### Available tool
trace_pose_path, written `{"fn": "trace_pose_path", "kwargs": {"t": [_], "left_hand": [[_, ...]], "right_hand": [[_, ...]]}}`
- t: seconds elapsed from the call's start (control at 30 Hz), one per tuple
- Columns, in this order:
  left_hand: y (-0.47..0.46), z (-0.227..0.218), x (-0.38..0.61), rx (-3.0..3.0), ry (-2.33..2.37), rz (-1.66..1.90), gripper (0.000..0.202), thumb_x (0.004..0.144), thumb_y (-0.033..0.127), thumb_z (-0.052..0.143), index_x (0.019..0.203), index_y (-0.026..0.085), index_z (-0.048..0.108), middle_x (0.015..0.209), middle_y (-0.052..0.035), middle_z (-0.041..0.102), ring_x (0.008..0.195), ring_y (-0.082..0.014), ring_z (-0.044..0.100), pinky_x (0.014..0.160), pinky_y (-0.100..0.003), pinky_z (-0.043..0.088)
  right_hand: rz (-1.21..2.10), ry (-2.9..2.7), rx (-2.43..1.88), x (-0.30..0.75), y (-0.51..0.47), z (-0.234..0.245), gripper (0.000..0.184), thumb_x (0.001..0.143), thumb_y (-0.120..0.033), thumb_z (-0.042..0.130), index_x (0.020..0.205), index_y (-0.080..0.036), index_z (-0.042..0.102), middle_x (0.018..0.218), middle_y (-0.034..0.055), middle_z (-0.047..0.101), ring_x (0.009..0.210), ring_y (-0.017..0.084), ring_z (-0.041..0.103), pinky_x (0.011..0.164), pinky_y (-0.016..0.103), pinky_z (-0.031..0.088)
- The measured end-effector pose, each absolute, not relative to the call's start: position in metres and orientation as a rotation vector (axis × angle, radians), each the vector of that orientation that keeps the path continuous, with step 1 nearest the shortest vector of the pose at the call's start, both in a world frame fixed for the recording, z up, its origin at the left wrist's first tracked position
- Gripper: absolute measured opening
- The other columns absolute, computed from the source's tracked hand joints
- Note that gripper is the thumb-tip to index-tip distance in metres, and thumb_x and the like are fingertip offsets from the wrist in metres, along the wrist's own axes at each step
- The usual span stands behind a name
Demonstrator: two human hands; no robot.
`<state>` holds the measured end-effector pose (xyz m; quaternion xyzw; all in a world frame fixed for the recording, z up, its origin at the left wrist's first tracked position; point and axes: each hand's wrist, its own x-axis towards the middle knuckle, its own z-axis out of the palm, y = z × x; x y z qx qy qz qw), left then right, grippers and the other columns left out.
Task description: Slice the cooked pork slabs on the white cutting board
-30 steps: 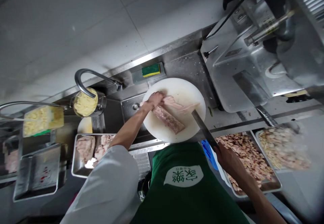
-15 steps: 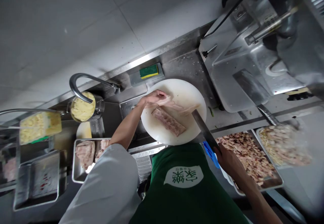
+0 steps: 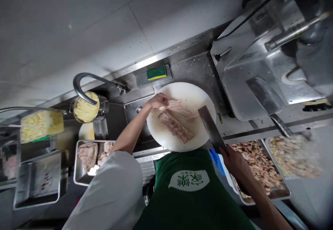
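On a round white cutting board (image 3: 194,91) lies a block of pale pink meat (image 3: 175,127), set at a slant. Behind it stretch several thin meat strips (image 3: 179,108). My left hand (image 3: 156,102) is closed on the near-left end of these strips, its fingertips partly hidden. In my right hand (image 3: 230,155) is the handle of a cleaver (image 3: 211,125). The blade's tip end is over the right part of the board, close to the strips' right end; whether it touches the board I cannot tell.
Right of me sit a metal tray of chopped meat (image 3: 257,164) and a bag of pale food (image 3: 293,153). Behind them stands a metal machine (image 3: 273,67). A sponge (image 3: 156,73) lies behind the board. Leftward are a curved faucet (image 3: 85,76) and a tray with meat pieces (image 3: 76,167).
The cleaver's blade tip has shifted slightly away from me along the board. The strips by my left hand look more bunched and spread. The whole view has shifted a little.
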<state>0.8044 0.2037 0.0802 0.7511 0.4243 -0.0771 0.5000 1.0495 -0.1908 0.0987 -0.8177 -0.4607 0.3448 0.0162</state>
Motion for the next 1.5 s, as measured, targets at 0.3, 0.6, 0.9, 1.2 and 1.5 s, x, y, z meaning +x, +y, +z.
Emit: {"fn": "trace_pose_path", "kwargs": {"t": [0.3, 0.6, 0.9, 1.2, 1.5], "left_hand": [[0.175, 0.163, 0.677, 1.224, 1.166, 0.389, 0.047, 0.057, 0.032, 0.090, 0.097, 0.014, 0.075, 0.080, -0.0044, 0.073, 0.059, -0.0123, 0.063, 0.054, -0.024, 0.055], [0.090, 0.151, 0.657, 1.028, 1.202, 0.658, 0.058, 0.063, 0.043, 0.089, 0.110, 0.015, 0.069, 0.073, -0.0009, 0.068, 0.045, -0.0069, 0.054, 0.042, -0.020, 0.045], [-0.031, 0.027, 0.709, 1.226, 1.592, 0.574, 0.051, 0.071, 0.036, 0.081, 0.115, 0.015, 0.066, 0.096, -0.0047, 0.065, 0.065, -0.0105, 0.059, 0.057, -0.023, 0.049], [-0.067, 0.006, 0.676, 1.218, 1.688, 0.787, 0.027, 0.081, 0.037, 0.072, 0.096, 0.015, 0.066, 0.107, -0.0064, 0.060, 0.061, -0.0062, 0.054, 0.055, -0.020, 0.049], [-0.085, -0.001, 0.691, 1.538, 1.866, 1.036, 0.018, 0.090, 0.035, 0.065, 0.092, 0.018, 0.071, 0.106, -0.0086, 0.059, 0.099, -0.0199, 0.057, 0.092, -0.035, 0.050]], "right_hand": [[1.244, -2.087, -1.964, 1.034, -0.169, 0.113, 0.028, 0.102, -0.033, 0.036, 0.099, -0.022, 0.062, 0.067, 0.0045, 0.068, 0.065, 0.021, 0.066, 0.057, 0.029, 0.030], [1.306, -2.292, -2.004, 0.968, -0.128, 0.081, 0.029, 0.103, -0.029, 0.035, 0.103, -0.016, 0.061, 0.085, 0.0125, 0.073, 0.074, 0.021, 0.068, 0.063, 0.029, 0.033], [1.117, -2.304, -2.325, 0.981, -0.133, 0.098, 0.032, 0.105, -0.032, 0.029, 0.107, -0.017, 0.057, 0.081, 0.0098, 0.071, 0.077, 0.022, 0.069, 0.063, 0.028, 0.032], [0.895, -2.497, -2.337, 0.973, -0.142, 0.126, 0.030, 0.105, -0.029, 0.029, 0.100, -0.016, 0.056, 0.075, 0.0108, 0.072, 0.070, 0.022, 0.069, 0.058, 0.029, 0.027], [0.889, -2.710, -2.194, 0.937, -0.120, 0.118, 0.029, 0.105, -0.031, 0.031, 0.104, -0.017, 0.057, 0.082, 0.0117, 0.075, 0.078, 0.024, 0.072, 0.064, 0.028, 0.036]]}}
